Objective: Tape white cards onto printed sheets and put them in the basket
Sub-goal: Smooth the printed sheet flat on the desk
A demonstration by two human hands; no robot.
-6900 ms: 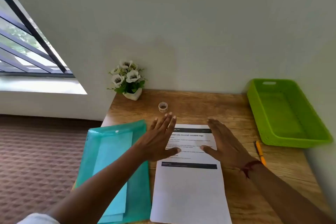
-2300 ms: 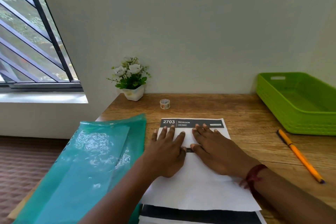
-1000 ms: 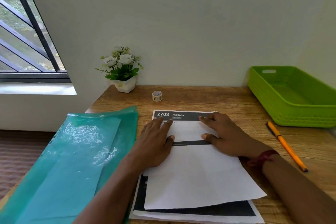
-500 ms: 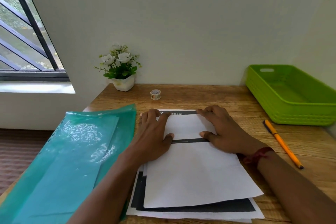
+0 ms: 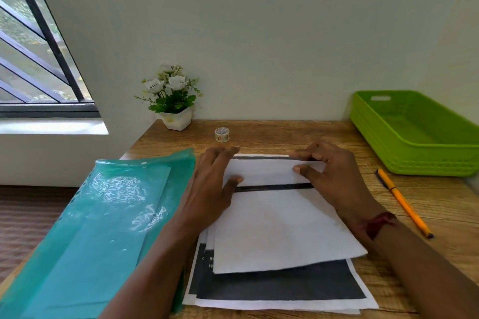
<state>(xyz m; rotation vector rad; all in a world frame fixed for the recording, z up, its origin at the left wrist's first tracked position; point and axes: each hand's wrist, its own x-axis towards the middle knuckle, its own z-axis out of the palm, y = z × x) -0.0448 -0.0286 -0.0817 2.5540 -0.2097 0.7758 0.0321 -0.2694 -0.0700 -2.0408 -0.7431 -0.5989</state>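
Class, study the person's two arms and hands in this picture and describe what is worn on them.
Both forearms are bare as far as the view shows, with no sleeves or gloves. The wrist of the right hand carries a dark red thread band. The left hand and its wrist show no band, watch or ring.

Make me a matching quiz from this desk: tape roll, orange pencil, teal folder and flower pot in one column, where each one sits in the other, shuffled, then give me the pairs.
1. tape roll
2. orange pencil
3. teal folder
4. flower pot

A. left of the printed sheets
B. beside the green basket, on its near side
C. back left corner of the desk, by the wall
D. on bare wood beyond the sheets' far edge

Pairs: 1-D, 2-B, 3-A, 4-C
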